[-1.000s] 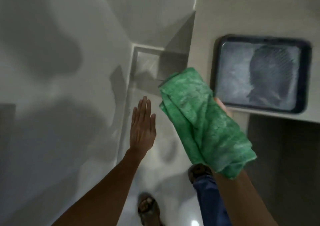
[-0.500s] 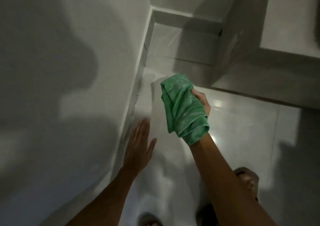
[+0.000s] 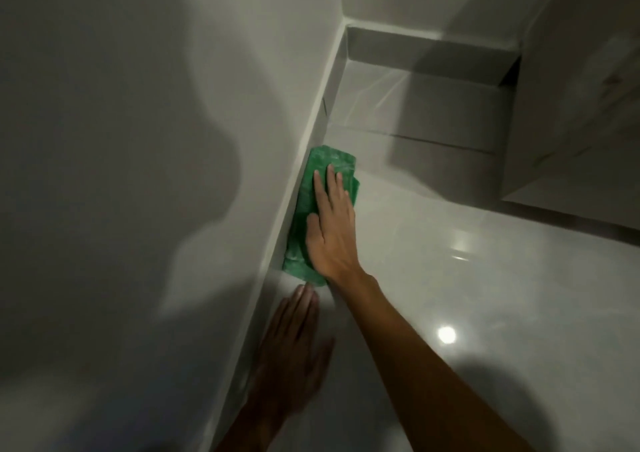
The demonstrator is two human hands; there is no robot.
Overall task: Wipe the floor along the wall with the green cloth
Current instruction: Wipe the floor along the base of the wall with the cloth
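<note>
The green cloth (image 3: 304,209) lies folded on the glossy white floor (image 3: 450,278), tight against the skirting of the white wall (image 3: 138,174) on the left. My right hand (image 3: 332,226) presses flat on top of it, fingers stretched forward, covering its right half. My left hand (image 3: 291,354) rests flat and empty on the floor just behind the cloth, close to the skirting, blurred and in shadow.
The skirting (image 3: 294,202) runs from bottom centre up to a corner at the far end. A white cabinet or counter block (image 3: 571,122) overhangs the floor at upper right, with a dark gap beneath it. Open floor lies to the right of my arm.
My right hand has brought the cloth down from mid-air onto the floor against the wall. My left hand has dropped to the floor behind it. The view has moved closer to the floor.
</note>
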